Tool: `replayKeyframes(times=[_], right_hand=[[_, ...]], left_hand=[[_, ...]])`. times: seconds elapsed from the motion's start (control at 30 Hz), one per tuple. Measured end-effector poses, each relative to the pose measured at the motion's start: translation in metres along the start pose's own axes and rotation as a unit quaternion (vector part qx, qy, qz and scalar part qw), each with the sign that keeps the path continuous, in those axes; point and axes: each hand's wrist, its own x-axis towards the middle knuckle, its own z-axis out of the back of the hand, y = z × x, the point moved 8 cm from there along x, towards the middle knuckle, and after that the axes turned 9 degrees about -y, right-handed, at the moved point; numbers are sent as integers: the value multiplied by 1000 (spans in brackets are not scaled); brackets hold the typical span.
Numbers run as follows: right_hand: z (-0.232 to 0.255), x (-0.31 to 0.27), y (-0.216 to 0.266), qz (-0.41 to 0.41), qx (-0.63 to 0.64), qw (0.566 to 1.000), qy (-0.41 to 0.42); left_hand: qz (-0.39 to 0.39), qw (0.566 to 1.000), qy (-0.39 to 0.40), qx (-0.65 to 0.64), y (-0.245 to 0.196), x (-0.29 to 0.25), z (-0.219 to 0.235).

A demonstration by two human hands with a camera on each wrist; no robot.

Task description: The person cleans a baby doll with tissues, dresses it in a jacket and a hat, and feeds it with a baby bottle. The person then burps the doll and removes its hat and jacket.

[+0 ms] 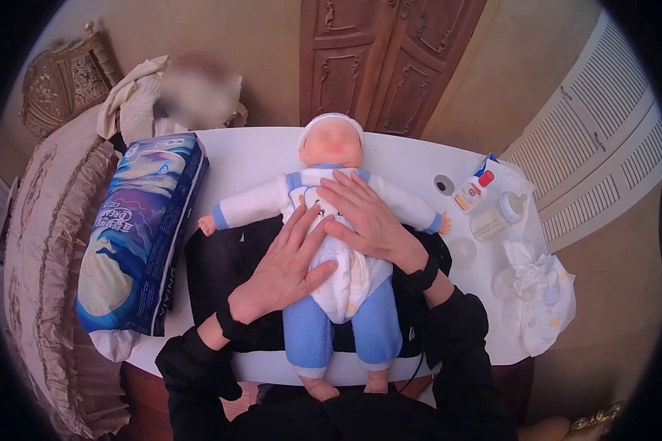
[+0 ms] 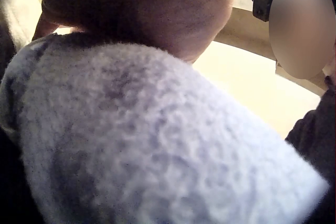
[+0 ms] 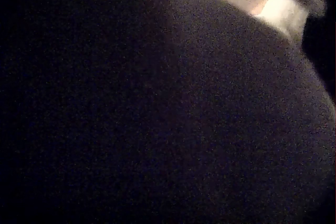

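Observation:
A baby doll in a white and blue outfit (image 1: 379, 309) lies on its back on a black cloth (image 1: 221, 272), arms spread. The left hand (image 1: 281, 270) rests on the doll's belly with fingers extended. Above and beside it the right hand (image 1: 371, 224) lies flat on the chest, fingers straight. A white patterned diaper (image 1: 338, 294) shows below the hands, over the doll's lower belly. In the left wrist view, the palm (image 2: 142, 8) is over pale fuzzy fabric (image 2: 157, 129). The right wrist view is mostly dark, and its hand's contact is hidden there.
On the white table (image 1: 257, 147), a blue diaper pack (image 1: 140, 228) lies at the left. At the right are a red-capped bottle (image 1: 472, 192), a baby bottle (image 1: 493, 220) and a crumpled white package (image 1: 541, 301). A bed (image 1: 51, 257) stands left of the table.

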Motion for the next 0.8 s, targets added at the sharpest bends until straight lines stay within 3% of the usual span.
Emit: replayKeyframes(times=[0.07,0.13,0.37,0.43,0.47,0.53,0.57,0.63,0.8], right_hand=[[-6,-2,0,-5,0,999,33],[7,0,4,-6,-7,999,-46],[0,0,2,0,2,1000,-6],[13,3,6,-4,-1,998,-70],[12,1,3,-4,-1,998,-70],[-7,-3,-3,-2,-6,999,38],[-6,-3,-1,-2,-6,999,37],[10,0,4,-6,-2,999,-50],[0,-3,-3,-6,7,1000,-14]], left_hand=[[-2,1000,-1,0,0,0,0],[-3,1000,-2,1,-1,0,1],[3,1000,9,-4,0,0,-1],[0,1000,-2,-2,1,0,-1],[-2,1000,-1,-1,1,0,-1],[-3,1000,-1,1,0,0,-1],[0,1000,1,-1,0,0,-1],[2,1000,4,-2,-1,0,0],[4,1000,3,-2,0,0,0]])
